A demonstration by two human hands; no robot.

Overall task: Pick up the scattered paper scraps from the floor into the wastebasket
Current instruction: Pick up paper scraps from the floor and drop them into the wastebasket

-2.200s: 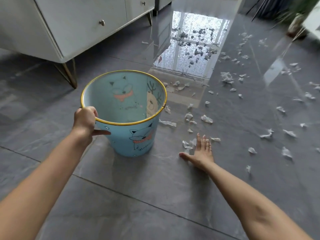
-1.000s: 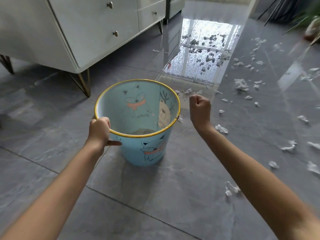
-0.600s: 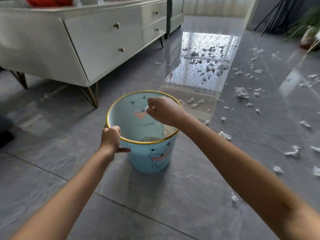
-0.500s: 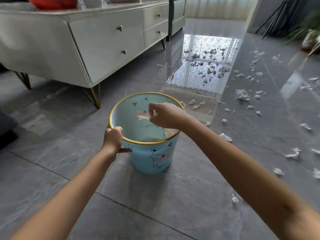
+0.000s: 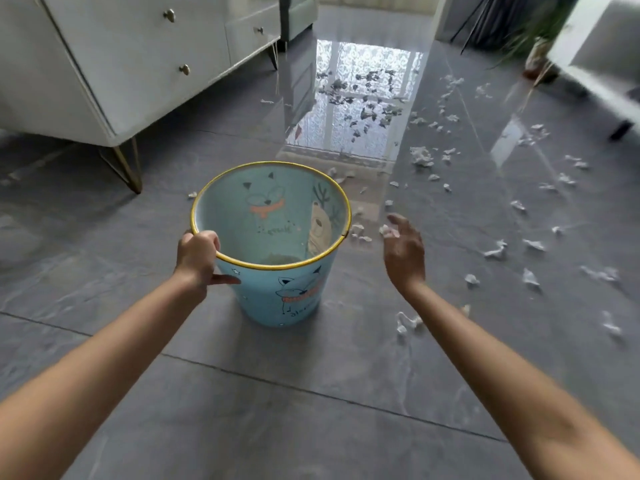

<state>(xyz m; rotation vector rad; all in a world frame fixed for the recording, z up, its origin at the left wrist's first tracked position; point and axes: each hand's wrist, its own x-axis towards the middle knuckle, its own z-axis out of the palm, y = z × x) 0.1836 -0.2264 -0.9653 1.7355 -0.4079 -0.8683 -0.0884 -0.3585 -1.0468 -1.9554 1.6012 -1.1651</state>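
A light blue wastebasket [image 5: 277, 299] with a yellow rim and cartoon fox prints stands upright on the grey floor. My left hand [image 5: 196, 259] grips its near-left rim, thumb outside against the wall. My right hand [image 5: 403, 252] hovers to the right of the basket, fingers relaxed and spread, holding nothing. Several white paper scraps [image 5: 495, 251] lie scattered over the floor to the right and beyond the basket, with a few right by the basket's far-right side [image 5: 360, 233] and one cluster under my right forearm [image 5: 407, 322].
A white cabinet [image 5: 131, 74] on thin gold legs [image 5: 130, 164] stands at the upper left. A white seat [image 5: 602, 71] and a potted plant [image 5: 535, 46] are at the upper right. The glossy floor [image 5: 363, 105] mirrors a window.
My right hand carried scraps over the basket and let them go inside. It has since swung out to the right of the basket and opened. The left hand kept its grip on the rim.
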